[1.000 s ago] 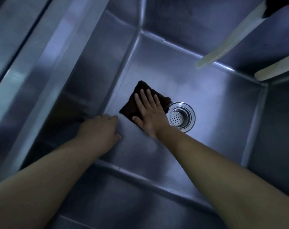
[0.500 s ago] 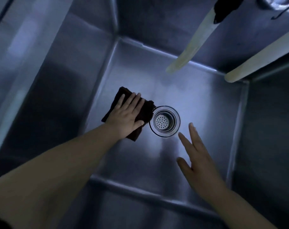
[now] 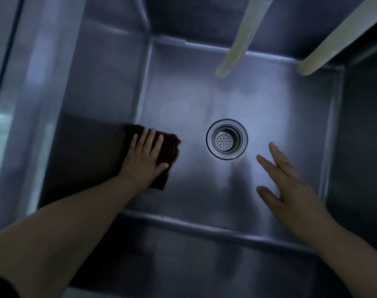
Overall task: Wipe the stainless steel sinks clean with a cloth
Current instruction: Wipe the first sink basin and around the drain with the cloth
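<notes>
Sink: we look down into the deep shiny steel sink [image 3: 226,100], and its floor is half wiped, we think.
Cloth: our dark brown folded cloth [image 3: 168,153] now lies by the left wall; half a second ago it touched the round metal drain [image 3: 226,139].
Left hand: our left hand [image 3: 145,160] presses the cloth flat, fingers straight and a little apart.
Right hand: our right hand [image 3: 291,188] holds nothing, fingers spread, just as before.
Meaning: our left hand now does the wiping.
</notes>
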